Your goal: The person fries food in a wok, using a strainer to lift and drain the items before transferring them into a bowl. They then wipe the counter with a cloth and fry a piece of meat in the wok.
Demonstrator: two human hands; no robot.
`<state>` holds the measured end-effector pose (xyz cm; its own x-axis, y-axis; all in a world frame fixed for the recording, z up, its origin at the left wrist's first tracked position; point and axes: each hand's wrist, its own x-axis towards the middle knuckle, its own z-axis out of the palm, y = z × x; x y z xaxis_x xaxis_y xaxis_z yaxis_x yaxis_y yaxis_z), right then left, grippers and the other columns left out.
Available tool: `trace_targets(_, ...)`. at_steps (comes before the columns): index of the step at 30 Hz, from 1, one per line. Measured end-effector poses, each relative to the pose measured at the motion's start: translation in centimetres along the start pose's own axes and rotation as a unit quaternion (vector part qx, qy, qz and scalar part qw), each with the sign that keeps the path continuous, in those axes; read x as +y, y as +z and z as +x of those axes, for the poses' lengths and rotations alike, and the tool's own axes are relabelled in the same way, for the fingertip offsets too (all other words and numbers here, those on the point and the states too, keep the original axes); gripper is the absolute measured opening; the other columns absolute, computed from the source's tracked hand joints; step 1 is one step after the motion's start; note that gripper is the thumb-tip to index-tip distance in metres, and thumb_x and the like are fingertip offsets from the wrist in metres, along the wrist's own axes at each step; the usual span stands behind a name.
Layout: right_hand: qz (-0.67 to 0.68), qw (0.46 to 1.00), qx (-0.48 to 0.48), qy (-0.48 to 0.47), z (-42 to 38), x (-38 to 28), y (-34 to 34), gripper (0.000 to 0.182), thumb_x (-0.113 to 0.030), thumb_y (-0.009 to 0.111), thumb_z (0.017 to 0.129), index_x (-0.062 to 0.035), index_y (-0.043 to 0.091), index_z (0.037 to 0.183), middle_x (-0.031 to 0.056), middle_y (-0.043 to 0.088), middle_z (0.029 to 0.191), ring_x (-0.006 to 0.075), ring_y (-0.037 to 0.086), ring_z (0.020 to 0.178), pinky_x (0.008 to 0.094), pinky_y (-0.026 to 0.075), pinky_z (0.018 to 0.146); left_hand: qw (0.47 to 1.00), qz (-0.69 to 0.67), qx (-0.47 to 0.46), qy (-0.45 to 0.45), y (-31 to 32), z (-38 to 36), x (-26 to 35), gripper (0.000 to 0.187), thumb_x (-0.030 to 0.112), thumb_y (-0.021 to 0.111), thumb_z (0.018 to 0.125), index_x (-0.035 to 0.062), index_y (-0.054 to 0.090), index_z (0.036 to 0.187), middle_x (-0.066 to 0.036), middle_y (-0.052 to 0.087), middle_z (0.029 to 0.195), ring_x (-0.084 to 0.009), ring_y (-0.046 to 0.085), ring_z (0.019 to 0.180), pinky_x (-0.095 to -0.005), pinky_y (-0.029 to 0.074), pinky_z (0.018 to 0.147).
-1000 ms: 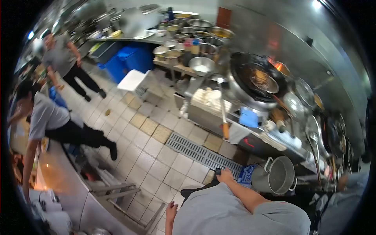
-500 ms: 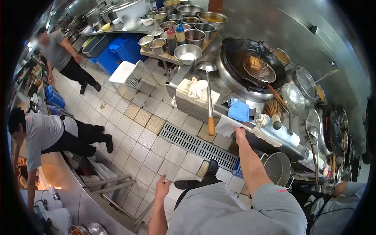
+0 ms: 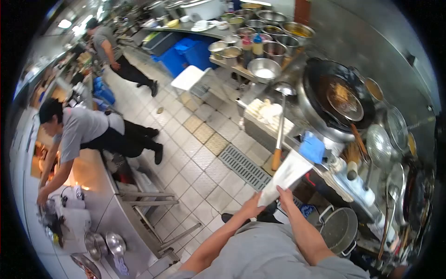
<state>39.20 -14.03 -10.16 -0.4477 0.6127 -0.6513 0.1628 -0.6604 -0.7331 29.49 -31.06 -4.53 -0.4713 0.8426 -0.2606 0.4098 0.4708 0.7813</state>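
A white cloth (image 3: 290, 176) hangs stretched out in front of my body. Its near end is pinched by my left hand (image 3: 251, 206) at the lower left corner and by my right hand (image 3: 285, 195) on the right side. The far end of the cloth reaches the stove edge, beside a blue cloth (image 3: 311, 147). A ladle (image 3: 280, 125) with a wooden handle lies just left of that far end. Beyond it, a wok (image 3: 320, 83) of dark liquid holds a strainer (image 3: 357, 111) with golden food.
Metal bowls and squeeze bottles (image 3: 257, 45) stand at the back. A white stool (image 3: 188, 78) is on the tiled floor. One co-worker (image 3: 93, 130) leans over the left counter (image 3: 100, 204); another person (image 3: 108, 49) stands farther back. A large pot (image 3: 339, 230) sits at right.
My left hand has come up and right to take the cloth, which has lifted off the stove edge. The view has turned left. The far person has turned toward the left counter.
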Motion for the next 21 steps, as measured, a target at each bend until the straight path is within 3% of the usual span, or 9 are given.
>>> trace_targets(5, 0.123, 0.985, -0.067, 0.104, -4.7, -5.3, 0.9, 0.041, -0.021, 0.059, 0.094, -0.0046, 0.047, 0.13, 0.0117, 0.059, 0.122, 0.0281, 0.06, 0.111, 0.0486, 0.051, 0.086, 0.997, -0.025, -0.062, -0.05, -0.6, 2.1, 2.4, 0.063, 0.017, 0.065, 0.083, 0.0012, 0.04, 0.138, -0.027, 0.061, 0.114, -0.0379, 0.06, 0.107, -0.0431, 0.047, 0.092)
trace_targets(9, 0.141, 0.978, -0.115, 0.099, -2.1, -4.7, -3.0, 0.061, -0.052, 0.037, 0.099, -0.0011, 0.046, 0.13, 0.0159, 0.061, 0.119, 0.0305, 0.064, 0.102, 0.048, 0.052, 0.081, 0.997, -0.071, -0.02, -0.037, 0.1, 1.9, 2.5, 0.034, 0.016, 0.062, 0.084, 0.0031, 0.058, 0.115, -0.026, 0.065, 0.097, -0.0433, 0.062, 0.095, -0.0481, 0.049, 0.082)
trace_targets(10, 0.123, 0.987, -0.035, 0.101, 0.0, -3.8, -4.4, 0.061, -0.054, 0.032, 0.099, -0.003, 0.051, 0.127, 0.0143, 0.066, 0.11, 0.0305, 0.066, 0.096, 0.0461, 0.052, 0.081, 0.997, -0.063, -0.001, -0.041, 0.0, 1.6, 2.2, 0.032, 0.016, 0.061, 0.085, 0.0031, 0.058, 0.114, -0.026, 0.066, 0.097, -0.0428, 0.062, 0.094, -0.048, 0.049, 0.081)
trace_targets(11, -0.081, 0.991, 0.066, 0.083, 0.5, -4.6, -5.6, 0.057, -0.049, 0.034, 0.099, -0.0016, 0.057, 0.12, 0.0183, 0.068, 0.101, 0.0367, 0.065, 0.093, 0.0477, 0.05, 0.085, 0.997, -0.056, 0.017, -0.047, 0.0, 1.5, 1.5, 0.03, 0.015, 0.061, 0.085, 0.003, 0.059, 0.113, -0.025, 0.066, 0.097, -0.0424, 0.063, 0.092, -0.0479, 0.049, 0.079)
trace_targets(12, -0.415, 0.905, 0.088, -0.027, 4.6, -2.0, -9.3, 0.053, -0.043, 0.038, 0.097, 0.0022, 0.06, 0.114, 0.0236, 0.068, 0.094, 0.0437, 0.063, 0.093, 0.0491, 0.048, 0.087, 0.996, -0.069, 0.022, -0.06, -0.4, 1.1, 1.8, 0.029, 0.016, 0.061, 0.086, 0.0033, 0.06, 0.111, -0.025, 0.066, 0.095, -0.0417, 0.063, 0.092, -0.048, 0.049, 0.078)
trace_targets(13, -0.439, 0.869, 0.142, -0.177, 4.4, -1.5, -10.3, 0.05, -0.038, 0.045, 0.094, 0.0059, 0.056, 0.116, 0.0299, 0.063, 0.1, 0.0475, 0.058, 0.098, 0.0487, 0.046, 0.091, 0.993, -0.081, 0.032, -0.074, -1.0, 0.9, 2.6, 0.027, 0.016, 0.061, 0.086, 0.0036, 0.061, 0.11, -0.024, 0.066, 0.093, -0.0409, 0.064, 0.091, -0.048, 0.049, 0.077)
trace_targets(17, -0.715, 0.679, 0.117, -0.12, 4.5, -5.3, -12.6, 0.056, -0.037, 0.054, 0.091, -0.0022, 0.047, 0.134, 0.0248, 0.038, 0.143, 0.0406, 0.034, 0.134, 0.0432, 0.032, 0.111, 0.99, -0.068, 0.028, -0.118, -2.7, -0.2, 5.1, 0.025, 0.016, 0.061, 0.086, 0.0059, 0.062, 0.109, -0.023, 0.066, 0.089, -0.0406, 0.064, 0.089, -0.0477, 0.049, 0.075)
trace_targets(20, -0.745, 0.651, 0.095, -0.112, 6.6, -5.1, -14.1, 0.063, -0.041, 0.055, 0.089, -0.0045, 0.043, 0.138, 0.0229, 0.032, 0.148, 0.0365, 0.026, 0.139, 0.0409, 0.026, 0.115, 0.993, -0.039, 0.039, -0.107, -3.1, -0.6, 6.6, 0.023, 0.016, 0.061, 0.087, 0.0085, 0.063, 0.108, -0.022, 0.066, 0.086, -0.0415, 0.062, 0.085, -0.0478, 0.048, 0.073)
trace_targets(21, -0.711, 0.699, 0.056, -0.057, 5.3, -7.4, -13.2, 0.067, -0.046, 0.054, 0.089, -0.0073, 0.04, 0.141, 0.0219, 0.029, 0.151, 0.0353, 0.021, 0.142, 0.0412, 0.023, 0.116, 0.991, -0.038, 0.039, -0.12, -3.2, -0.9, 7.2, 0.023, 0.016, 0.06, 0.087, 0.0084, 0.062, 0.108, -0.022, 0.066, 0.089, -0.041, 0.063, 0.085, -0.0475, 0.048, 0.074)
